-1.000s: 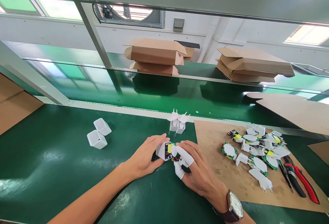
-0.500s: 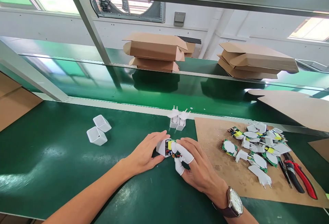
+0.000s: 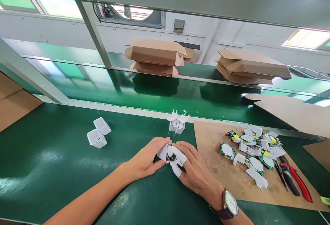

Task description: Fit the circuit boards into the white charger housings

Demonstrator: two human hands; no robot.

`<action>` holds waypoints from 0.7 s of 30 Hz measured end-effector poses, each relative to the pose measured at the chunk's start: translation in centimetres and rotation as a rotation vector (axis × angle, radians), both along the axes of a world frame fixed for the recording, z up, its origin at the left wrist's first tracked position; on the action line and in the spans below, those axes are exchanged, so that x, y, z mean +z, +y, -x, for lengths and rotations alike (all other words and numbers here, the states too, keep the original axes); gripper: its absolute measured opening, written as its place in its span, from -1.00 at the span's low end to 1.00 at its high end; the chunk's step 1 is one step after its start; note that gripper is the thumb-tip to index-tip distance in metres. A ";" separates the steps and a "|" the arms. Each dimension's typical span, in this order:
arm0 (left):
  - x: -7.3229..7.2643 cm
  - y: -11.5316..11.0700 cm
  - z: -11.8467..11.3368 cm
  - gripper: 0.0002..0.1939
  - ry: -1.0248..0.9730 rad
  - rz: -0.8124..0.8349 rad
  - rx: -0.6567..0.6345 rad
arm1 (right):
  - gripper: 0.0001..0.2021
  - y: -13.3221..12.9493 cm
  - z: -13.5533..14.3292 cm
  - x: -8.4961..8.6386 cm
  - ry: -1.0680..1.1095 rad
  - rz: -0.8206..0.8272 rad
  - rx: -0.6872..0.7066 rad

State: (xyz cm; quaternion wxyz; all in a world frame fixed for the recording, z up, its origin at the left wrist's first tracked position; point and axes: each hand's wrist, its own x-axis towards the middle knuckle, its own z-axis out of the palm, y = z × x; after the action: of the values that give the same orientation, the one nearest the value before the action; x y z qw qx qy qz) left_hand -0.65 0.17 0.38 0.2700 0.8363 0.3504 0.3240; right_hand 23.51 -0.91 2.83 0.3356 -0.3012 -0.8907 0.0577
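My left hand (image 3: 146, 159) is closed around a white charger housing (image 3: 162, 153), its open end facing right. My right hand (image 3: 197, 171), with white finger cots on the thumb and fingertips, is closed on a small circuit board (image 3: 169, 157) at that opening. The board sits partly inside the housing, and the fingers cover much of it. Beyond the hands stand two white housings with plug pins (image 3: 176, 123) sticking up. Two empty white housings, a nearer one (image 3: 96, 138) and a farther one (image 3: 102, 126), lie to the left.
On a brown cardboard sheet (image 3: 213, 170) at right lies a heap of circuit boards with white plug parts (image 3: 255, 146). Red-and-black pliers (image 3: 296, 178) and a slim black tool (image 3: 281, 175) rest beside it. Flattened cartons (image 3: 157, 53) are stacked on the shelf behind.
The circuit board has gone deeper into the housing, and its yellow part is mostly out of sight. My right fingers have come closer to the opening. The camera has tilted slightly.
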 end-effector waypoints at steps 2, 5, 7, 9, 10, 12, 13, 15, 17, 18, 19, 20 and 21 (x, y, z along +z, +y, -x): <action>0.0 -0.1 -0.1 -0.17 0.027 -0.038 -0.015 | -0.45 -0.1 0.1 0.0 0.085 0.115 -0.037; 0.1 -0.2 -0.1 -0.13 0.086 -0.141 -0.012 | -0.53 -0.2 0.0 -0.2 0.273 0.367 -0.072; 0.1 -0.3 0.0 -0.12 0.096 -0.132 -0.015 | -0.68 0.0 -0.1 -0.4 0.366 0.517 -0.076; 0.0 -0.5 0.0 -0.12 0.076 -0.018 -0.021 | -0.74 0.4 -0.1 -0.7 0.390 0.584 -0.080; 0.0 -0.5 0.0 -0.12 0.048 0.058 -0.029 | -0.74 0.5 -0.1 -0.8 0.378 0.574 -0.075; -0.1 -0.5 -0.1 -0.13 -0.025 0.206 -0.035 | -0.71 0.7 0.2 -1.0 0.315 0.499 -0.030; -0.1 -0.6 -0.1 -0.16 -0.062 0.252 -0.040 | -0.67 0.8 0.4 -1.1 0.275 0.456 0.007; -0.1 -0.7 -0.3 -0.24 -0.131 0.273 -0.041 | -0.62 0.8 0.7 -1.3 0.202 0.375 0.071; 0.0 -0.9 -0.4 -0.31 -0.187 0.273 -0.014 | -0.60 0.8 1.0 -1.8 0.131 0.301 0.094; 0.0 -1.0 -0.5 -0.32 -0.213 0.290 0.010 | -0.60 0.7 1.2 -2.0 0.101 0.262 0.092; -0.1 -1.0 -0.5 -0.32 -0.237 0.326 0.039 | -0.61 0.7 1.2 -2.3 0.076 0.226 0.086; -0.2 -1.1 -0.4 -0.33 -0.256 0.369 0.071 | -0.62 0.7 1.3 -2.5 0.054 0.195 0.084; -0.3 -1.0 -0.4 -0.33 -0.272 0.409 0.098 | -0.63 0.8 1.3 -2.7 0.039 0.171 0.081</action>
State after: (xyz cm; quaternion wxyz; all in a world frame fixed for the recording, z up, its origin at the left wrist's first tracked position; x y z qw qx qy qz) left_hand -0.27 -0.87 0.10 0.4623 0.6948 0.4092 0.3688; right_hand 22.24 -0.16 0.08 0.3232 -0.2911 -0.8874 0.1529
